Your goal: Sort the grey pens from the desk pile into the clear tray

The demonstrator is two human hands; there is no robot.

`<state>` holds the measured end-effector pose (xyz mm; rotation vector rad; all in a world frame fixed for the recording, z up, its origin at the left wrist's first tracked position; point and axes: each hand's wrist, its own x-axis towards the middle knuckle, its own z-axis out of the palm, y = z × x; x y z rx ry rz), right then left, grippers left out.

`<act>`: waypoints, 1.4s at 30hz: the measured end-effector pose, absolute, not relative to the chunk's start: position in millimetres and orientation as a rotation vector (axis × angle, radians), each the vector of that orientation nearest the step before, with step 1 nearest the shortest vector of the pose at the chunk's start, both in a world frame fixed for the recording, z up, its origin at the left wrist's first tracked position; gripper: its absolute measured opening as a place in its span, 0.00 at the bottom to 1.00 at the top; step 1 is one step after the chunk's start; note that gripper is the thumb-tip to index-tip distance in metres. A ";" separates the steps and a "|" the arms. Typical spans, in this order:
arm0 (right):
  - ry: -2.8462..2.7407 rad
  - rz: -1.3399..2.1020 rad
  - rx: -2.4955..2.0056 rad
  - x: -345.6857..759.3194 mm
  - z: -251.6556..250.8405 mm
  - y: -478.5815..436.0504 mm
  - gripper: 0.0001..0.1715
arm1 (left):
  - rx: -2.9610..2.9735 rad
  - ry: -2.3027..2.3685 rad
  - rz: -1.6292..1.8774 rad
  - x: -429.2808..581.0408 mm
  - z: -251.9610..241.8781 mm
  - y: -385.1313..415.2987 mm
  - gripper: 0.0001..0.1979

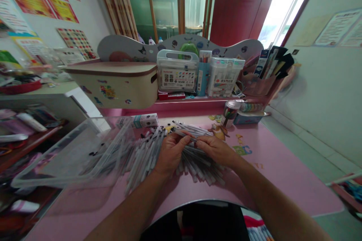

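Observation:
My left hand (172, 152) and my right hand (215, 150) are close together over the pink desk, fingers pinched. Between their fingertips is a slim pale pen (193, 139), mostly covered by the fingers. Beneath and behind my hands fans a pile of similar pens (203, 167), whitish and translucent. A second heap of pens (141, 162), some with black ends, lies to the left of my left hand. Farther left, a clear plastic bin (31, 183) tilts at the desk edge, with more pens inside it.
A small printed box (145, 120) lies behind the left heap. Along the pink desk's (288, 180) back stand a lidded cream bin (118, 90), a clear carry case (177, 73), a marker case (224, 79) and a pen holder (258, 84). A jar (230, 114) stands at right.

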<state>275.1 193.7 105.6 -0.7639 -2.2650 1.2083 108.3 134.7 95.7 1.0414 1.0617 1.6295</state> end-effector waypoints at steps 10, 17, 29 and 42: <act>-1.668 1.643 -0.954 281.6 103.4 205.3 0.09 | 0.711 0.828 1.451 92.9 96.6 140.2 0.14; -1.515 1.765 -0.988 273.6 96.6 202.5 0.11 | 0.614 0.553 1.012 93.4 94.8 131.7 0.10; -1.542 1.692 -1.026 274.5 85.6 205.0 0.23 | 0.480 0.608 1.319 99.8 91.6 134.1 0.13; -1.640 1.473 -0.963 272.3 86.4 203.6 0.13 | 0.579 0.917 1.606 102.6 84.4 141.7 0.10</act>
